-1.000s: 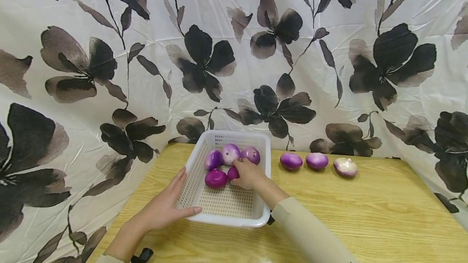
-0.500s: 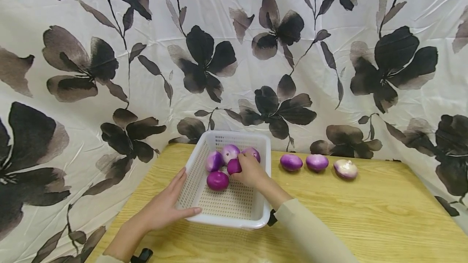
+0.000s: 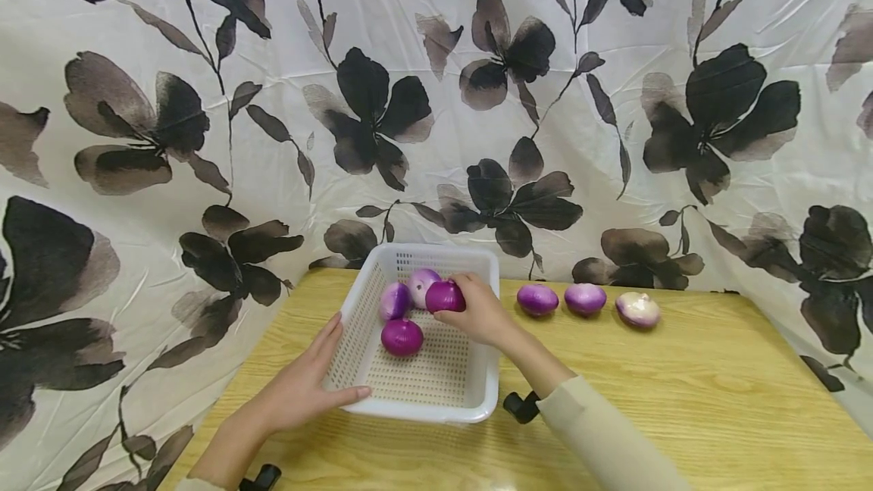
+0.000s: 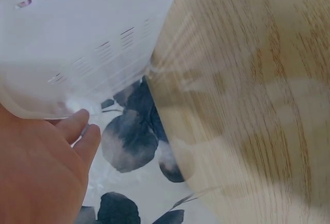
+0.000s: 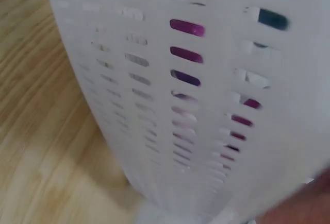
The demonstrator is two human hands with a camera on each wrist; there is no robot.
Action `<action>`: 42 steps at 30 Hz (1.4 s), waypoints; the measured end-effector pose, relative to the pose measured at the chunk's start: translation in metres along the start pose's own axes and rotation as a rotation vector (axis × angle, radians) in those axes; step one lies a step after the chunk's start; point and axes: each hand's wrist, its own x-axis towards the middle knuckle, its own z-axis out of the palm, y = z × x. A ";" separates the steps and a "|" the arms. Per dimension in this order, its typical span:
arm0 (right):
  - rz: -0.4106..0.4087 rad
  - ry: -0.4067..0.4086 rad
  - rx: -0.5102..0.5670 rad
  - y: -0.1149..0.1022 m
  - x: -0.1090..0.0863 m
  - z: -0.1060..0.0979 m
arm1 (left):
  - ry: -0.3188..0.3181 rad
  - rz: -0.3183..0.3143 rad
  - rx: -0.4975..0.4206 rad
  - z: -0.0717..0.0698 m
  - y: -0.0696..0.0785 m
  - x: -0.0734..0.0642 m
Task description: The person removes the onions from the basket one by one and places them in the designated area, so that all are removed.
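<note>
In the head view, my right hand [image 3: 477, 311] grips a magenta onion [image 3: 445, 297] inside the white plastic basket [image 3: 436, 414], toward its back right. Another magenta onion [image 3: 402, 337] lies nearer the front. Behind it are a purple-and-white onion [image 3: 395, 301] and a paler onion [image 3: 421, 285], partly covered by the held one. My left hand [image 3: 303, 392] rests against the basket's left side, fingers extended along the rim and thumb at the front corner. In the left wrist view, the left hand's fingers [image 4: 85, 139] touch the basket rim. The right wrist view shows mostly slotted basket wall [image 5: 216, 69].
On the wooden table [image 3: 655, 400], right of the basket, stand a purple onion [image 3: 537, 299], a second purple onion [image 3: 585, 298] and a pale, cream-topped onion [image 3: 638, 310] in a row. A floral cloth [image 3: 436, 135] hangs along the back edge.
My right hand has lifted the magenta onion and moved it back and slightly right. The onion at the basket's back right is now hidden from view. My left hand stays at the basket's side.
</note>
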 end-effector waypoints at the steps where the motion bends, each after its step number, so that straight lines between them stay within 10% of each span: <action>1: -0.006 0.012 0.007 0.000 -0.002 -0.003 | 0.000 0.002 0.000 0.000 0.000 0.000; 21: 0.014 0.099 0.160 0.019 -0.043 -0.042 | -0.003 -0.003 -0.010 0.000 0.001 0.002; 42: -0.067 0.157 0.049 0.056 -0.070 -0.069 | -0.010 -0.009 -0.014 0.000 -0.001 0.002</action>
